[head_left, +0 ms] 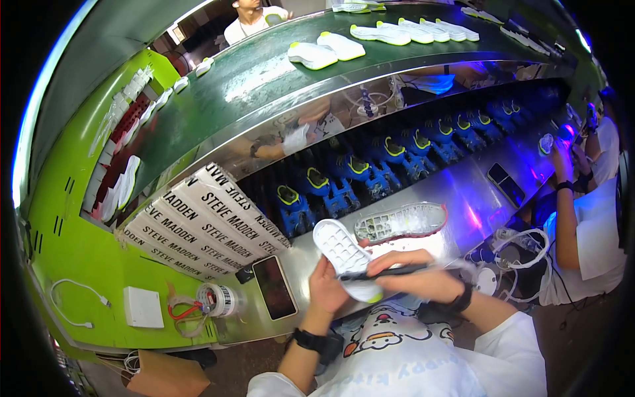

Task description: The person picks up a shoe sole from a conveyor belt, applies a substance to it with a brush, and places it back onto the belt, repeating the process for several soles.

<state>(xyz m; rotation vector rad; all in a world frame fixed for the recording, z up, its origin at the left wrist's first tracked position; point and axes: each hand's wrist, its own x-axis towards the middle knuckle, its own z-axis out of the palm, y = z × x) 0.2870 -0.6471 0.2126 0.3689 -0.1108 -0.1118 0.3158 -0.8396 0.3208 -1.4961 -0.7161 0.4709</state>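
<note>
My left hand (326, 289) grips a white shoe sole (341, 250) by its side edge, its gridded hollow face turned up and a yellow-green patch at the near end. My right hand (426, 278) is closed around a slim dark pen-shaped tool (390, 271), which lies across the lower part of the sole; its exact kind I cannot make out. Just beyond my hands, on the metal bench, rests a grey-white sole-shaped piece (402, 222) with a gridded face and a reddish edge.
Behind the bench runs a row of blue fixtures (357, 169), then a green conveyor (251, 92) carrying white soles (380, 34). A printed box (211, 225), a phone (276, 286) and a tape roll (225, 300) sit left. Coworkers are at right (595, 212) and across the conveyor (246, 23).
</note>
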